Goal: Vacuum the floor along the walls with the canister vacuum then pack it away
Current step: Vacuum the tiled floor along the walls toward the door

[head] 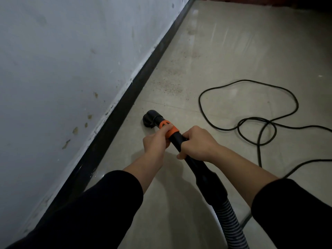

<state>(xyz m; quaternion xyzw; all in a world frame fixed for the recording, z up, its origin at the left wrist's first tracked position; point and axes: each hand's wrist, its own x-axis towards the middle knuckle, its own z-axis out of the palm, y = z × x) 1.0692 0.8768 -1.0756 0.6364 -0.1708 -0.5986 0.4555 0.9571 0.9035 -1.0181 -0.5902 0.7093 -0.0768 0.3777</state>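
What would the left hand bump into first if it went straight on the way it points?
Probably the black nozzle, just ahead of the orange collar the left hand grips; beyond that, the dark baseboard. Depth is hard to judge.

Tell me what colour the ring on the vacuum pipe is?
The ring is orange, clearest in the head view.

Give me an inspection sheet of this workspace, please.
Surface: pale floor, speckled debris ahead of the nozzle.
Job's things: black wand with orange collar, nozzle on the floor near the skirting; ribbed hose at its rear.
Clutter: nothing seen.
Hands: left hand grips the orange collar; right hand grips the wand behind it.
Cables: black cord looped on the floor, right of the wand.
Surroundings: stained white wall, black skirting.
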